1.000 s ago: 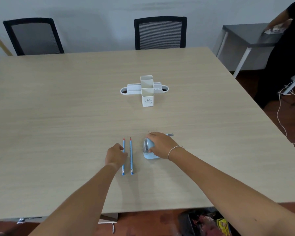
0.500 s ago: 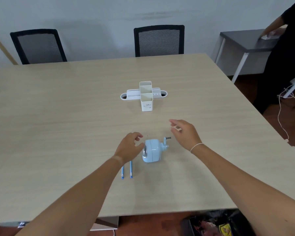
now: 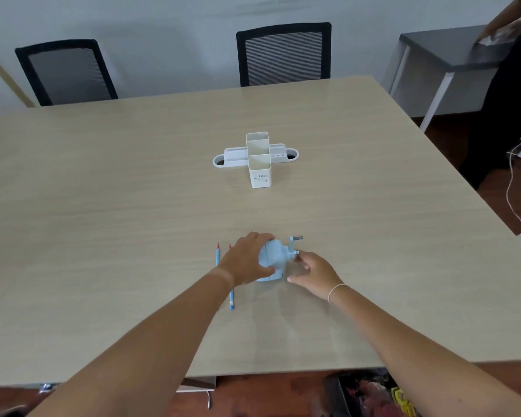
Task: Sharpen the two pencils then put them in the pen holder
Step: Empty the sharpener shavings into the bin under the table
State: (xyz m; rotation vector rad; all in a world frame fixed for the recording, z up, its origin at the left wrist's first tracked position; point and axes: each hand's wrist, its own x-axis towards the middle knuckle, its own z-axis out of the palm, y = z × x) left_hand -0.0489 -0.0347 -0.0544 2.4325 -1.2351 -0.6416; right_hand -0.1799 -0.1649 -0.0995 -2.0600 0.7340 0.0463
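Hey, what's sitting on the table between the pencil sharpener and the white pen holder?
Nothing. In the head view, the stretch of table between the blue pencil sharpener and the white pen holder is bare wood.

1. We've got a big light wood-grain counter (image 3: 133,191), pretty bare overall.
2. A white pen holder (image 3: 258,159) stands around the middle.
3. Near our edge sits a light blue crank sharpener (image 3: 275,261).
4. Just left of it, two blue pencils (image 3: 231,299) lie side by side, red tips pointing away from us.
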